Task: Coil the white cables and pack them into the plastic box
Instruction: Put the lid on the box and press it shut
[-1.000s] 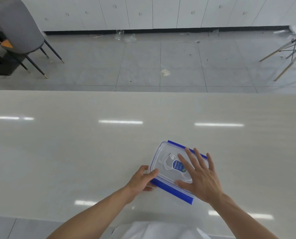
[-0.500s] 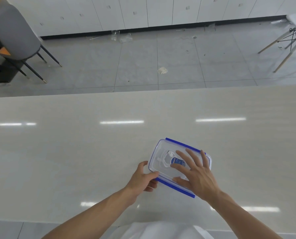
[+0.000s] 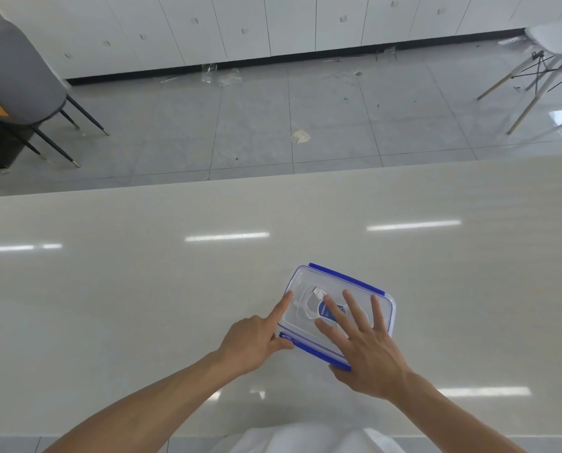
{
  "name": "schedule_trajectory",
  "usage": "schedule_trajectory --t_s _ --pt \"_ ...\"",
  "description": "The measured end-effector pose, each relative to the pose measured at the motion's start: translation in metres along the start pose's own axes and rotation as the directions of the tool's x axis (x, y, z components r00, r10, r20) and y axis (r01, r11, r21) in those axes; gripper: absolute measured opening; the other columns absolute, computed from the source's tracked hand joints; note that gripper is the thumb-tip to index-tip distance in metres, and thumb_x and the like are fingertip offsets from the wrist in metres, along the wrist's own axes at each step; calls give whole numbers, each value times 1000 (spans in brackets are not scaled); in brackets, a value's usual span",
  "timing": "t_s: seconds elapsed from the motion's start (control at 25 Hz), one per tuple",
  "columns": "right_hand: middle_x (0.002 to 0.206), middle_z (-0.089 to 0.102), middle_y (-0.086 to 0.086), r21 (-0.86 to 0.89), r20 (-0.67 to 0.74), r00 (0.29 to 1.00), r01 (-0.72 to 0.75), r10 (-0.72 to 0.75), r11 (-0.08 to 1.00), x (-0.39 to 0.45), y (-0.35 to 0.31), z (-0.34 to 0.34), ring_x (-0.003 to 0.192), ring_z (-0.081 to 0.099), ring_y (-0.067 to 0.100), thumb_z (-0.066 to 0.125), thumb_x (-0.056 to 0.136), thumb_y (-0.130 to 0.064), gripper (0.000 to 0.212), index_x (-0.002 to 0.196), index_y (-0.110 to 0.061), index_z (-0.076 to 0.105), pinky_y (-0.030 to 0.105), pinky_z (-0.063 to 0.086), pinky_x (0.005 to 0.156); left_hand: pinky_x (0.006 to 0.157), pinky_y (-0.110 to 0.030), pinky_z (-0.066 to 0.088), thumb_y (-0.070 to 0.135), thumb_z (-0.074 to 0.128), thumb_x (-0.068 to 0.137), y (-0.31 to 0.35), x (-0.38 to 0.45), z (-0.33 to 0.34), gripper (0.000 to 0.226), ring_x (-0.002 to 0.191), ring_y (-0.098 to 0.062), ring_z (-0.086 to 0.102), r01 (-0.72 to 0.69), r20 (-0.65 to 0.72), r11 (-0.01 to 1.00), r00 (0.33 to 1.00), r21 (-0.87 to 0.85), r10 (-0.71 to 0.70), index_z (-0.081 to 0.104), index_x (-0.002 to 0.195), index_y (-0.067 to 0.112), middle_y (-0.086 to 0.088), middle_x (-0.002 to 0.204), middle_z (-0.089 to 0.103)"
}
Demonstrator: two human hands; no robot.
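Note:
A clear plastic box [image 3: 306,276] with its lid on and blue clips on its long sides lies on the table near me. Through the lid I see a coiled white cable [image 3: 308,305] with a USB plug. My right hand [image 3: 364,348] lies flat on the lid with its fingers spread. My left hand [image 3: 253,340] is at the box's left corner. Its straight index finger touches the lid's left edge and its thumb presses against the near blue clip [image 3: 312,350]. Its other fingers are curled.
The pale glossy table [image 3: 142,289] stretches wide on both sides of the box. Beyond its far edge is grey tiled floor with scraps of litter. A grey chair [image 3: 18,80] stands far left and a white chair [image 3: 554,50] far right.
My left hand let go of its grip at the corner, stretched its index finger onto the lid's edge and put its thumb on the near clip. My right hand stays flat on the lid.

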State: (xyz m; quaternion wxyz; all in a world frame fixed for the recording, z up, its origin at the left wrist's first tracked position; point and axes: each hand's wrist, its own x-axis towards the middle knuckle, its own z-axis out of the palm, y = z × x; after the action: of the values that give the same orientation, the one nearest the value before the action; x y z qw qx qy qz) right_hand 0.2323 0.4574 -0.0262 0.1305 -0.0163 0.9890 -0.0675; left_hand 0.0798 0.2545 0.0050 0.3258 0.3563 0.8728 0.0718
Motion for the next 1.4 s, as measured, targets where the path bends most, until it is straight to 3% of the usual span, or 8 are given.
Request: schedule_trajectory --t_s 0.12,0.2,0.28,0.36,0.44,0.88,1.16,1.4 --pt "167 19 8 8 -31 999 11 -11 1000 -1 0 3 151 13 44 61 77 -66 86 150 -36 30 76 11 113 76 -32 54 70 59 82 -6 8 -9 86 93 -20 62 -150 -169 919 960 364 224 25 151 30 -2 109 64" --pt "168 17 8 8 -47 999 13 -13 1000 -1 0 5 152 11 43 56 79 -69 85 151 -35 28 76 10 113 92 -37 52 69 70 73 -6 17 -13 89 113 -26 53 -293 -216 834 877 468 430 35 144 28 -7 126 53" --pt "167 18 8 3 -50 999 16 -15 1000 0 -1 5 151 11 44 53 80 -71 84 152 -35 28 76 10 113 116 -47 26 68 75 67 1 31 -17 110 143 -36 22 -399 -84 772 862 494 499 15 152 33 -13 159 20" --pt "166 23 9 -1 -50 999 18 -18 1000 -1 -1 4 151 13 44 51 81 -71 82 151 -34 29 76 10 113 118 -54 0 70 75 65 11 48 -19 126 150 -41 -14 -445 43 713 862 542 505 -7 155 37 -12 165 -15" --pt "164 28 9 -1 -54 998 20 -20 1000 -1 0 4 150 17 45 50 81 -70 80 150 -34 32 75 10 112 117 -60 -5 69 75 66 15 60 -19 131 146 -42 -28 -464 110 679 861 568 496 -18 154 38 -12 163 -26" --pt "162 33 8 6 -43 999 30 -30 1000 2 -1 3 148 22 47 54 87 -63 72 149 -34 34 74 12 109 118 -60 16 77 63 72 5 67 -21 116 151 -43 -7 -519 127 626 819 582 560 -6 156 34 -14 167 -1" --pt "164 29 3 7 -47 998 30 -29 1000 -1 3 -5 151 18 40 50 85 -71 75 149 -36 34 67 8 113 119 -53 5 75 65 71 6 65 -20 116 152 -36 -15 -503 92 680 834 534 545 -7 154 37 -8 167 -8" --pt "167 17 9 117 -26 973 -225 230 967 -11 6 -5 153 9 36 37 76 -89 102 156 -27 24 62 7 118 120 -47 -3 79 49 77 -1 53 -7 110 150 -22 -27 -418 45 768 889 486 456 -13 155 33 2 166 -21"
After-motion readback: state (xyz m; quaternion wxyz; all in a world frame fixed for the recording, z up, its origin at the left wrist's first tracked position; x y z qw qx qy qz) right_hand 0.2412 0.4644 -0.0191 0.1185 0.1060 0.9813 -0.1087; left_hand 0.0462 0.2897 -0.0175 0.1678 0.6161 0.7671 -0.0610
